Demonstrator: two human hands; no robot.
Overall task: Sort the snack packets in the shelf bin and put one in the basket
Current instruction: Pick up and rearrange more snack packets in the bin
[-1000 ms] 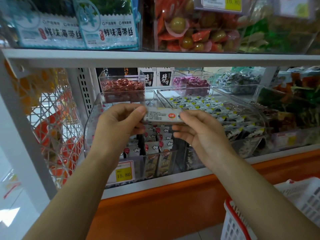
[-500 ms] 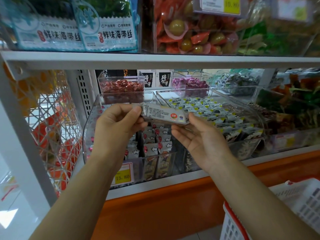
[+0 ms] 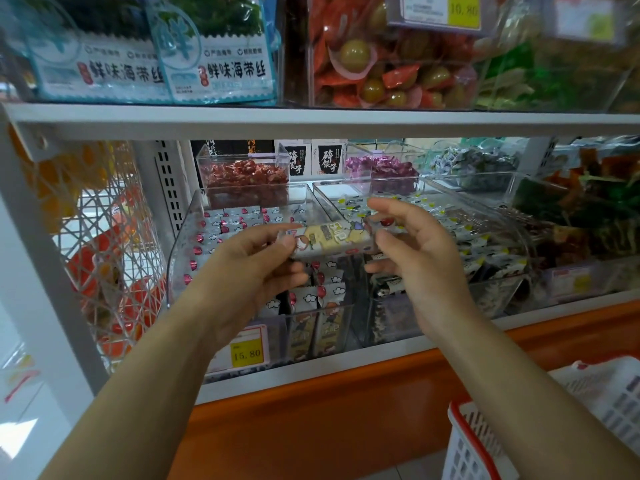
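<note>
Basket: a white shopping basket (image 3: 464, 455) with a red rim waits below and to the right of the shelf bin (image 3: 180, 244). Most of its inside is out of frame.
Left hand: the left hand (image 3: 249, 268) pinches the left end of a snack packet (image 3: 332, 239) between thumb and fingertips, in front of the bin.
Right hand: the right hand (image 3: 415, 258) has its fingers spread and loosely bent just beside the packet's right end. Whether it touches the packet cannot be told.
Packet: held level in front of the bin, yellow printed face to the camera.
Change: a second ago both hands pinched it with the white label side showing. It is now turned over and the right hand's pinch is released.
Meaning: the packet looks inspected and chosen, and the drop into the basket is not yet done.
Bin: clear plastic holding rows of cloud-printed packets, with a yellow 15.80 price tag (image 3: 246, 353) on its front.
Behind the bin: a tub of red-wrapped sweets (image 3: 244, 176).
</note>
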